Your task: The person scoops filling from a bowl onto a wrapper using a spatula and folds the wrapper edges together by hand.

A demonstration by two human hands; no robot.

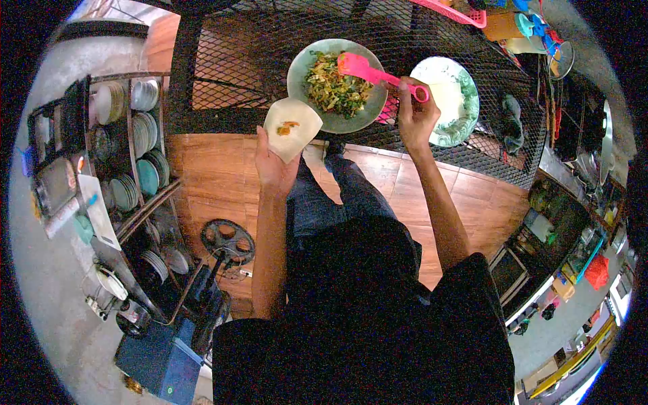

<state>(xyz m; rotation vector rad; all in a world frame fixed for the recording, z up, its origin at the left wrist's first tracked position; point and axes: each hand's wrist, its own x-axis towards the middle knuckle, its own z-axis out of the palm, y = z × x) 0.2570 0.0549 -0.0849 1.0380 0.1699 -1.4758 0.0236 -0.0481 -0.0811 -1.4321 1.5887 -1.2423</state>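
A pale square wrapper (302, 126) with a little orange-brown filling on it lies across my left hand (275, 162), which supports it from below. My right hand (418, 118) grips the handle of a pink spoon (361, 68). The spoon's head is over a round metal bowl (299, 90) of chopped vegetable filling (335, 91). Right of the bowl, partly behind my right hand, is a green-and-white plate (470, 101) with a stack of pale wrappers (445, 101).
The bowl and plate stand on a black mesh table (256, 40). A grey cloth (513, 121) lies at its right. Dish racks with plates (145, 135) stand at left, near a black pedal-like wheel (228, 241). A pink basket (459, 12) is at the far edge.
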